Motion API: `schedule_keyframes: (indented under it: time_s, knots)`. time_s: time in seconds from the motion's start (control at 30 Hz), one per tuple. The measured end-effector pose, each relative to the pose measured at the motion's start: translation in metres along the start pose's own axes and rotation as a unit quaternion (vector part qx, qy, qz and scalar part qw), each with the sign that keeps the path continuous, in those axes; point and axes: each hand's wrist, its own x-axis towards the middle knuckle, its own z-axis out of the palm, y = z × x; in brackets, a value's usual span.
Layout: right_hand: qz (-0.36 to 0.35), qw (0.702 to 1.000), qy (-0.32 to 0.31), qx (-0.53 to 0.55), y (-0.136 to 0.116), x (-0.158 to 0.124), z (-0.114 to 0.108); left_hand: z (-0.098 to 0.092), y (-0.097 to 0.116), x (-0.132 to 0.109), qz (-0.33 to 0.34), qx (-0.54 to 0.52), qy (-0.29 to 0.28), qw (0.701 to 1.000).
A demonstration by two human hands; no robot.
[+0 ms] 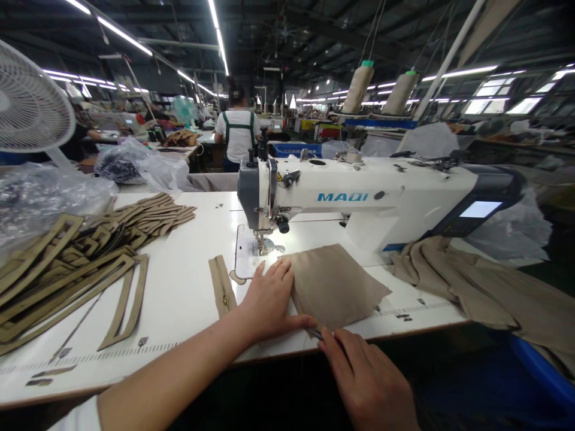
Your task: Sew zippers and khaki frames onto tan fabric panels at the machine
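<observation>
A tan fabric piece [339, 284] lies on the white table, just right of the needle area of the sewing machine [359, 191]. My left hand [269, 299] rests along its left edge, fingers stretched toward the needle and thumb reaching to the near corner. At that corner my right hand [366, 374] pinches the fabric edge between thumb and fingers; a small grey item there is too hidden to make out. Left of the needle plate lies a tan strip with a zipper [222, 284], partly behind my left forearm.
Tan fabric frames [130, 305] are piled on the left beside plastic bags [139, 164] and a white fan [33, 99]. More tan fabric [485, 281] hangs over the right edge above a blue container [534, 365]. A person [238, 131] is farther back.
</observation>
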Motion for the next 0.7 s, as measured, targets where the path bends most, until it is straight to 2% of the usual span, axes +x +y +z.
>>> schedule_keyframes:
  time_s: [0.1, 0.17, 0.27, 0.43, 0.57, 0.7]
  knots:
    - [-0.025, 0.999, 0.015, 0.035, 0.003, 0.002, 0.002, 0.002, -0.001, -0.001, 0.004, -0.003, 0.007, 1.000]
    - [-0.031, 0.995, 0.021, 0.095, 0.005, 0.001, 0.001, 0.003, -0.002, -0.002, 0.003, -0.004, 0.008, 1.000]
    - [-0.008, 0.981, 0.004, 0.191, 0.010, -0.004, -0.003, 0.005, -0.003, -0.003, 0.001, -0.004, 0.014, 1.000]
    - [0.045, 0.979, 0.002, 0.200, 0.017, -0.002, -0.002, 0.007, -0.004, -0.004, 0.005, -0.011, 0.014, 1.000]
    - [0.170, 0.956, -0.111, 0.210, 0.014, 0.011, 0.007, 0.007, -0.003, -0.006, -0.001, -0.008, 0.011, 1.000]
    - [0.234, 0.934, -0.198, 0.186, 0.007, 0.019, 0.013, 0.007, -0.003, -0.007, -0.003, -0.007, 0.009, 1.000]
